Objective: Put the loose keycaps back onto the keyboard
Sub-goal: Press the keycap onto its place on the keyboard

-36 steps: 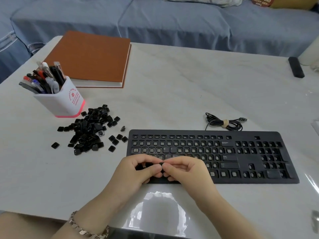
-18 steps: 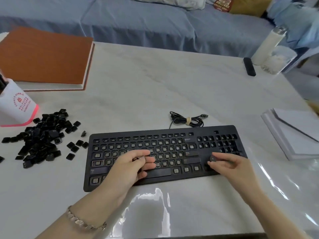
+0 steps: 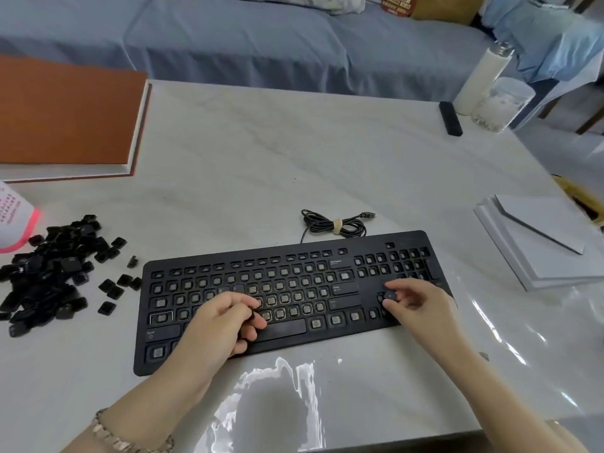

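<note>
The right hand (image 3: 421, 308) pinched a black keycap (image 3: 389, 295) between thumb and forefinger over the arrow-key sockets near the right end of the keyboard (image 3: 327, 335), its other fingers loosely fanned. Whether the cap was seated could not be told. The left hand (image 3: 219, 325) lay across the lower letter rows with its fingers curled toward the thumb. Something small and dark showed at the fingertips, but whether it was a held keycap could not be told. A bracelet (image 3: 127, 443) circled that wrist.

Most sockets on the keyboard stood bare, showing pale domes. Only a handful of caps, the space bar (image 3: 281, 328) and Enter (image 3: 343, 288) among them, were in place. The keyboard lay slightly askew near the front edge of a pale, marble-look table (image 3: 261, 158), with its cable (image 3: 333, 223) bundled by a tie just behind it.

To the left, apart from the keyboard, a pile (image 3: 52, 276) of loose black keycaps spread over the table, with a few strays between pile and keyboard. A white cup (image 3: 13, 220) with a pink base stood just behind the pile at the frame's edge, and a brown-covered book (image 3: 65, 112) lay beyond it. White sheets (image 3: 539, 243) were stacked to the right. A black remote (image 3: 450, 118), a white bottle (image 3: 480, 80) and a clear jar (image 3: 503, 103) stood at the far right corner, before a blue sofa (image 3: 228, 37).
</note>
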### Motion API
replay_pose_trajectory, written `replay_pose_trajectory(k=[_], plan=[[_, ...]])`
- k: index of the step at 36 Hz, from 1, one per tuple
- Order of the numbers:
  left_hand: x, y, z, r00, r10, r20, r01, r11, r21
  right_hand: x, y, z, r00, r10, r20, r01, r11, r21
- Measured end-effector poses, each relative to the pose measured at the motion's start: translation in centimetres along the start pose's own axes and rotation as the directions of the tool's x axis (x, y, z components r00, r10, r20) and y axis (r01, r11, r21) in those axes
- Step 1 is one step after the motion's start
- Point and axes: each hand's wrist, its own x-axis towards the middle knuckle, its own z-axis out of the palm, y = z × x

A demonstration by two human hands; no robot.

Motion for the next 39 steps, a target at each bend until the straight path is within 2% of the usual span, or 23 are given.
replay_pose_trajectory(k=[3, 10, 14, 21, 24, 39], plan=[[0.2, -0.1, 0.0, 0.999, -0.038, 0.005, 0.039, 0.999, -0.022, -0.1, 0.0, -0.1, 0.999, -0.049, 0.008, 0.049, 0.996, -0.081], [0.3, -0.4, 0.0, 0.998, -0.055, 0.008, 0.055, 0.998, -0.013, 0.6, -0.3, -0.5, 0.999, 0.014, 0.040, -0.011, 0.998, -0.064], [0.3, -0.4, -0.2, 0.999, -0.047, -0.007, 0.047, 0.998, -0.039, 1.1, -0.8, -0.7, 0.993, 0.009, 0.115, 0.000, 0.996, -0.084], [0.1, -0.5, -0.7, 0.999, -0.035, -0.015, 0.034, 0.998, -0.043, 2.4, -0.3, -0.8, 0.976, 0.100, 0.193, -0.106, 0.994, 0.021], [0.0, -0.6, -0.9, 0.999, -0.034, -0.019, 0.034, 0.998, -0.045, 2.6, -0.3, -1.0, 0.967, 0.091, 0.239, -0.103, 0.994, 0.034], [0.1, -0.9, -1.0, 0.999, -0.025, -0.030, 0.024, 0.998, -0.050, 2.8, 0.3, -0.8, 0.969, 0.005, 0.245, -0.026, 0.996, 0.082]])
